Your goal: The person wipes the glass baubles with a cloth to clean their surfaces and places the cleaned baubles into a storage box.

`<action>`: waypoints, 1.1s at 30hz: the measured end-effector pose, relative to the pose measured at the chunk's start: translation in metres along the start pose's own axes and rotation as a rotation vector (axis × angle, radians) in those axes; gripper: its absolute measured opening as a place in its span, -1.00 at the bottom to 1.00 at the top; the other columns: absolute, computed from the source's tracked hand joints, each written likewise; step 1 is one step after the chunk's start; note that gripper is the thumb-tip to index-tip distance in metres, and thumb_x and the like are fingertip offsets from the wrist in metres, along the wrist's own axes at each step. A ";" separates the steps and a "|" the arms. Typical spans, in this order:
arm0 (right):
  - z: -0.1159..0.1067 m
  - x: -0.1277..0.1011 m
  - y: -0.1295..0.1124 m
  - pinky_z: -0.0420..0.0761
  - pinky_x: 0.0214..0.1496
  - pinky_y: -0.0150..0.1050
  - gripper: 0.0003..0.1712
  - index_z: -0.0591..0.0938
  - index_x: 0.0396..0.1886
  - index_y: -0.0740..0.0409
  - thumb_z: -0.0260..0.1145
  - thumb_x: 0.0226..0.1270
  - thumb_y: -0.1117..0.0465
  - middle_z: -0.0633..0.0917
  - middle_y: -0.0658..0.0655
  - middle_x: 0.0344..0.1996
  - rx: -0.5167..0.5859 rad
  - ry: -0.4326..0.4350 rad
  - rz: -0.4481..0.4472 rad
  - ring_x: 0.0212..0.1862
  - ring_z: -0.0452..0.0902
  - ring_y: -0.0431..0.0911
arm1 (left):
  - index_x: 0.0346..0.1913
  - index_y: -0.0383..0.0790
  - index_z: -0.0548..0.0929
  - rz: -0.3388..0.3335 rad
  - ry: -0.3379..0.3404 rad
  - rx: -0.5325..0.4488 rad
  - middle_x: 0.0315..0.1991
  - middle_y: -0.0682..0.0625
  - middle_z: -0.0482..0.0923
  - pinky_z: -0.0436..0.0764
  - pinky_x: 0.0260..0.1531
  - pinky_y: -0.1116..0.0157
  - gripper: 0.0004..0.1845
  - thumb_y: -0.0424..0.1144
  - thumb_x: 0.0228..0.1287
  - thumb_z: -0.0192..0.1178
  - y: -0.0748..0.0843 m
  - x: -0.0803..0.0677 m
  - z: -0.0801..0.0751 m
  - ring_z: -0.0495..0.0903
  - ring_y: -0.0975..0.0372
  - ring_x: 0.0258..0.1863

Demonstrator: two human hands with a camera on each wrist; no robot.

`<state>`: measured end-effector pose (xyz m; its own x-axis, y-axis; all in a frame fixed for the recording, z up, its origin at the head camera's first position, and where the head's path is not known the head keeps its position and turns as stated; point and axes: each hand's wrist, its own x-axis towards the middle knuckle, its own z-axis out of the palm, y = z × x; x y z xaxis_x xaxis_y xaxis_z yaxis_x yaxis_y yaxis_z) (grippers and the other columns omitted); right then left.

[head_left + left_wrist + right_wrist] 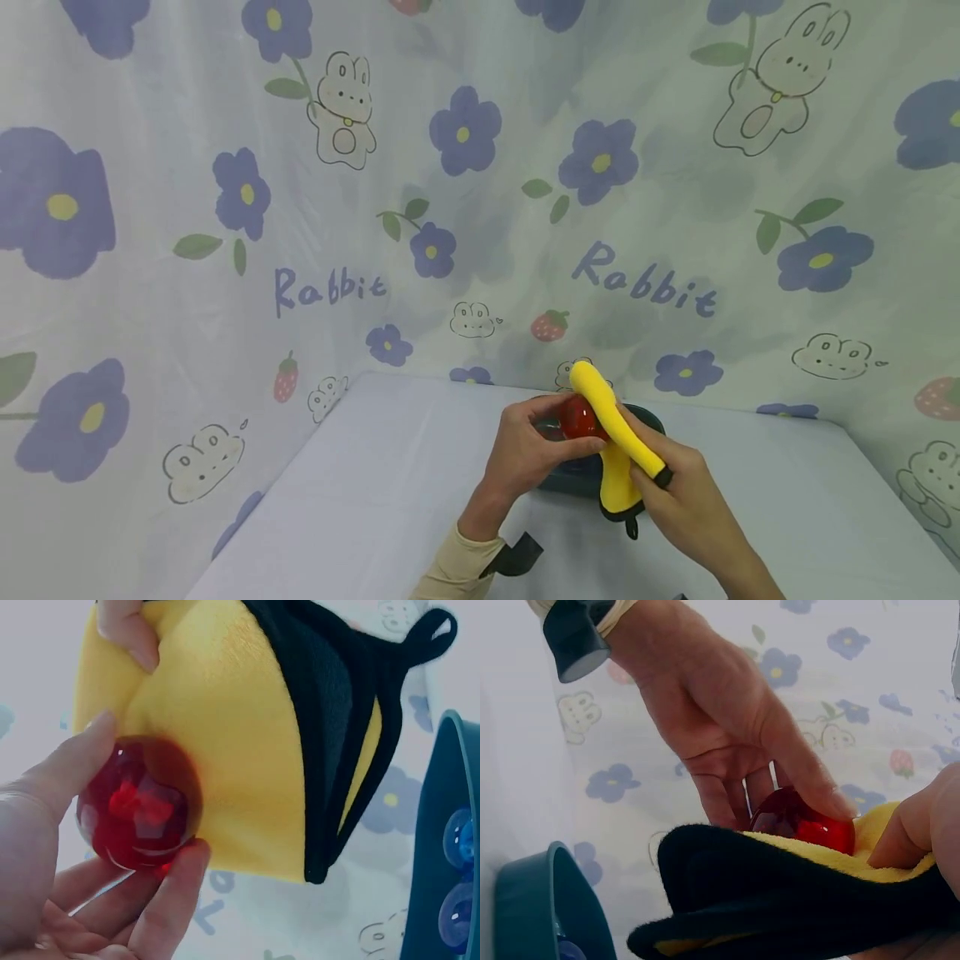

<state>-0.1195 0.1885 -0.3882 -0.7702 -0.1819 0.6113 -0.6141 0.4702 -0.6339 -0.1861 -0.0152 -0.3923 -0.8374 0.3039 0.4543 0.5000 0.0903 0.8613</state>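
A glossy, see-through red ball (pixel 139 802) sits between the thumb and fingers of my left hand (pixel 521 446). My right hand (pixel 686 492) grips a yellow cloth (pixel 611 421) with black edging and a black hanging loop, folded so that its dark inner side shows in the left wrist view. The cloth's yellow face touches the red ball on its right side. Both hands are raised above a dark green basin (pixel 573 485). In the left wrist view, clear blue balls (pixel 459 838) lie inside that basin.
The basin stands on a white-covered table (pixel 337 500), toward its back. Behind the table hangs a curtain (pixel 502 208) printed with flowers, rabbits and strawberries. A black strap (pixel 517 556) is round the left wrist, over a beige sleeve (pixel 457 567).
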 end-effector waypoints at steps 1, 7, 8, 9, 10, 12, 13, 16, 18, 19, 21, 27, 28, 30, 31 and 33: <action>0.000 0.000 0.000 0.80 -0.05 -0.29 -0.18 0.44 0.50 0.17 0.27 0.24 0.63 0.68 0.31 0.25 -0.006 0.000 -0.019 -0.04 0.69 -0.28 | 0.24 -0.03 0.71 -0.006 -0.010 0.000 0.10 0.04 0.77 0.78 -0.09 0.37 -0.44 -0.05 0.16 0.56 0.000 0.000 0.000 0.76 0.34 -0.06; 0.000 0.001 0.002 0.50 0.19 -0.66 -0.04 0.42 0.54 0.05 0.30 0.15 0.70 0.55 0.17 0.44 -0.071 -0.003 -0.112 0.26 0.54 -0.42 | 0.07 0.00 0.79 0.006 -0.083 0.015 -0.15 0.03 0.79 0.80 -0.13 0.30 -0.61 -0.09 0.16 0.56 0.000 0.000 -0.001 0.70 0.35 -0.24; 0.000 0.001 0.002 0.47 0.21 -0.68 -0.02 0.41 0.54 0.04 0.30 0.13 0.71 0.52 0.16 0.46 -0.076 -0.006 -0.121 0.31 0.49 -0.46 | 0.02 0.00 0.80 0.010 -0.096 0.017 -0.20 0.02 0.77 0.80 -0.15 0.29 -0.65 -0.10 0.16 0.56 0.000 0.000 -0.002 0.68 0.35 -0.26; -0.001 0.001 0.003 0.46 0.23 -0.69 -0.01 0.41 0.54 0.03 0.30 0.12 0.72 0.51 0.15 0.47 -0.076 -0.012 -0.132 0.33 0.44 -0.49 | -0.01 0.01 0.80 0.011 -0.108 0.018 -0.24 0.00 0.76 0.80 -0.16 0.28 -0.68 -0.11 0.16 0.55 0.000 0.001 -0.002 0.67 0.34 -0.29; -0.001 0.001 0.003 0.44 0.24 -0.70 0.01 0.41 0.55 0.03 0.29 0.11 0.73 0.50 0.15 0.48 -0.075 -0.017 -0.142 0.35 0.40 -0.52 | -0.04 0.00 0.80 0.009 -0.120 0.014 -0.26 -0.02 0.75 0.80 -0.17 0.27 -0.71 -0.13 0.16 0.55 0.000 0.001 -0.002 0.66 0.33 -0.30; -0.002 0.001 0.005 0.42 0.26 -0.70 0.01 0.40 0.55 0.04 0.29 0.10 0.74 0.48 0.16 0.49 -0.069 -0.030 -0.159 0.39 0.34 -0.55 | -0.07 0.00 0.80 0.001 -0.141 0.008 -0.28 -0.03 0.74 0.79 -0.19 0.30 -0.72 -0.15 0.15 0.56 0.000 0.001 -0.003 0.65 0.33 -0.31; -0.002 0.002 0.006 0.41 0.27 -0.70 0.01 0.40 0.55 0.04 0.29 0.11 0.75 0.47 0.17 0.50 -0.066 -0.037 -0.166 0.40 0.32 -0.55 | -0.07 0.00 0.80 0.000 -0.151 0.003 -0.28 -0.04 0.74 0.79 -0.20 0.30 -0.72 -0.16 0.15 0.56 0.000 0.001 -0.003 0.65 0.33 -0.32; -0.004 0.003 0.010 0.40 0.30 -0.69 0.00 0.38 0.56 0.05 0.27 0.13 0.74 0.47 0.17 0.51 -0.056 -0.061 -0.181 0.43 0.30 -0.54 | -0.10 -0.04 0.81 0.003 -0.180 -0.007 -0.31 -0.07 0.72 0.77 -0.26 0.32 -0.74 -0.17 0.14 0.56 0.001 0.001 -0.003 0.64 0.34 -0.34; -0.005 0.003 0.013 0.43 0.29 -0.67 -0.02 0.37 0.57 0.05 0.25 0.17 0.72 0.48 0.16 0.50 -0.046 -0.074 -0.181 0.42 0.33 -0.52 | -0.11 -0.05 0.81 0.012 -0.195 -0.004 -0.33 -0.07 0.72 0.76 -0.32 0.32 -0.75 -0.16 0.15 0.56 0.001 0.000 -0.003 0.62 0.35 -0.35; -0.005 0.004 0.014 0.45 0.27 -0.66 -0.04 0.37 0.57 0.05 0.25 0.19 0.71 0.49 0.15 0.50 -0.043 -0.080 -0.178 0.40 0.36 -0.51 | -0.11 -0.05 0.81 0.019 -0.200 -0.002 -0.32 -0.07 0.73 0.76 -0.33 0.32 -0.75 -0.15 0.15 0.56 0.002 0.000 -0.003 0.63 0.35 -0.35; -0.006 0.004 0.016 0.50 0.24 -0.63 -0.08 0.37 0.57 0.03 0.25 0.25 0.66 0.51 0.13 0.48 -0.037 -0.084 -0.169 0.36 0.43 -0.50 | -0.05 -0.04 0.80 0.028 -0.205 0.003 -0.26 -0.03 0.76 0.77 -0.32 0.32 -0.71 -0.13 0.15 0.56 0.003 0.000 -0.002 0.63 0.35 -0.31; -0.008 0.006 0.018 0.60 0.17 -0.57 -0.18 0.42 0.54 0.08 0.21 0.30 0.63 0.57 0.23 0.41 0.028 -0.079 -0.127 0.14 0.60 -0.40 | 0.19 0.03 0.74 0.046 -0.205 -0.012 0.05 0.03 0.78 0.80 -0.16 0.30 -0.52 -0.09 0.18 0.54 0.007 -0.002 -0.003 0.73 0.35 -0.13; -0.008 0.006 0.018 0.63 0.13 -0.55 -0.19 0.43 0.52 0.13 0.19 0.29 0.64 0.58 0.27 0.39 0.043 -0.075 -0.119 0.07 0.62 -0.37 | 0.20 0.04 0.74 0.046 -0.204 -0.020 0.07 0.02 0.78 0.80 -0.15 0.29 -0.51 -0.09 0.19 0.54 0.008 -0.002 -0.003 0.74 0.35 -0.11; -0.007 0.005 0.018 0.70 0.02 -0.51 -0.24 0.45 0.49 0.23 0.19 0.28 0.64 0.63 0.35 0.30 0.068 -0.065 -0.096 -0.10 0.63 -0.31 | 0.22 0.03 0.73 0.047 -0.198 -0.037 0.08 -0.01 0.77 0.81 -0.16 0.28 -0.48 -0.07 0.17 0.55 0.008 -0.002 -0.003 0.76 0.34 -0.10; -0.007 0.005 0.018 0.72 -0.04 -0.48 -0.27 0.44 0.48 0.28 0.18 0.28 0.63 0.66 0.38 0.23 0.077 -0.062 -0.084 -0.17 0.61 -0.28 | 0.22 0.01 0.72 0.049 -0.193 -0.044 0.08 -0.03 0.77 0.81 -0.17 0.28 -0.47 -0.06 0.17 0.55 0.008 -0.002 -0.003 0.76 0.34 -0.09; -0.006 0.004 0.018 0.73 -0.16 -0.43 -0.31 0.44 0.45 0.37 0.19 0.28 0.61 0.71 0.38 0.10 0.086 -0.053 -0.049 -0.26 0.57 -0.25 | 0.22 -0.03 0.72 0.051 -0.177 -0.064 0.08 -0.07 0.77 0.82 -0.18 0.26 -0.45 -0.03 0.16 0.55 0.009 -0.003 -0.003 0.78 0.32 -0.09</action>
<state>-0.1321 0.2019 -0.3943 -0.7454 -0.2496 0.6181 -0.6622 0.3842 -0.6433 -0.1803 -0.0185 -0.3854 -0.7568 0.4689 0.4554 0.5209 0.0118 0.8536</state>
